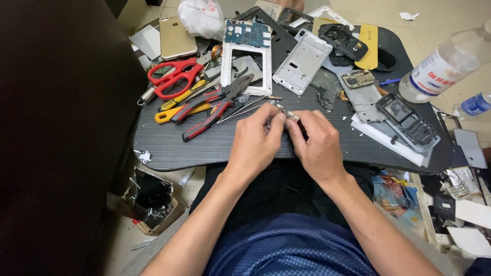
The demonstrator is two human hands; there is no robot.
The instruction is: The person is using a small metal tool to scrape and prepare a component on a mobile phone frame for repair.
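Metal part point(287, 115), small and silvery, is pinched between both hands above the near middle of the tray; its exact kind cannot be told. Tray point(169, 148), dark and wood-grained, is laid across the lap and crowded with phone pieces. Bottle point(447, 64), clear plastic, is seen lying at 2 o'clock from the hands. White frame point(246, 69) is set at 11 o'clock, with a blue circuit board point(247, 33) at its top end. Left hand point(254, 145) is closed, its fingertips narrowed on the part. Right hand point(318, 145) is curled likewise, with the part held at its fingertips. Scissors point(174, 77), red-handled, are placed at 10 o'clock. Pliers point(217, 102) are laid just beside the scissors, nearer the hands.
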